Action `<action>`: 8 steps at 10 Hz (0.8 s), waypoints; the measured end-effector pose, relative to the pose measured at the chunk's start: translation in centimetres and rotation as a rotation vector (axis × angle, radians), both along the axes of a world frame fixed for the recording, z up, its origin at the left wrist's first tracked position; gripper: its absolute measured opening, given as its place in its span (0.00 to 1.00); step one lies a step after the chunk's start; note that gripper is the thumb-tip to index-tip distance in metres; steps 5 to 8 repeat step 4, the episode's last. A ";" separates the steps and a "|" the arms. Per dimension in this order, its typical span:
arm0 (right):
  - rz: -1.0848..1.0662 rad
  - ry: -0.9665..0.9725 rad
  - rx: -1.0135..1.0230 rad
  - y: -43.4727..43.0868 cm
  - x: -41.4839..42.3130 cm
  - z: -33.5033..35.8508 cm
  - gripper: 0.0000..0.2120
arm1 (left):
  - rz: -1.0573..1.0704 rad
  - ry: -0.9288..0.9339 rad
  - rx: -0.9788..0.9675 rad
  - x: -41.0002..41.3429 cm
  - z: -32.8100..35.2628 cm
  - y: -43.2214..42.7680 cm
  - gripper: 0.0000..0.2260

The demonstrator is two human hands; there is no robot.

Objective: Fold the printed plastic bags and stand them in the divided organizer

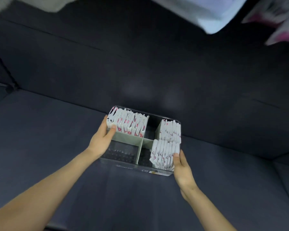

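The right hand [182,165] gripped the near right corner of the clear plastic divided organizer [123,165], thumb at its rim. The left hand [103,137] clasped its far left side. In three compartments stood folded white plastic bags with pink print [128,122]. Beneath lay a dark blue fabric sofa seat [57,130].

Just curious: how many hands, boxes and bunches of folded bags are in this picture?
hands: 2, left hand, right hand
clear organizer: 1
bunches of folded bags: 3, back-left bunch, back-right bunch, front-right bunch
total: 6
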State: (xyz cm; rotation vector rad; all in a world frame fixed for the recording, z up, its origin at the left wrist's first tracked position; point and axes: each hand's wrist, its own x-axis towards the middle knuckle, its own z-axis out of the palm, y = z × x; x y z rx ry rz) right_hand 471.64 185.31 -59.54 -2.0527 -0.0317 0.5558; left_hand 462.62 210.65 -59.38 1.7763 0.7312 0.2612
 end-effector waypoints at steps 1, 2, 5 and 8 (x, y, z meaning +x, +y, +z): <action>-0.024 0.061 -0.005 -1.0 0.2 2.0 0.25 | -0.083 0.164 0.093 0.1 1.4 0.1 0.29; -0.039 0.015 -0.028 -2.6 -0.4 5.4 0.25 | -0.164 0.286 0.324 -1.7 3.7 0.0 0.31; -0.060 -0.175 0.036 -7.8 -3.5 15.5 0.19 | -0.175 0.133 0.496 -5.9 12.6 -2.9 0.25; -0.060 -0.175 0.036 -7.8 -3.5 15.5 0.19 | -0.175 0.133 0.496 -5.9 12.6 -2.9 0.25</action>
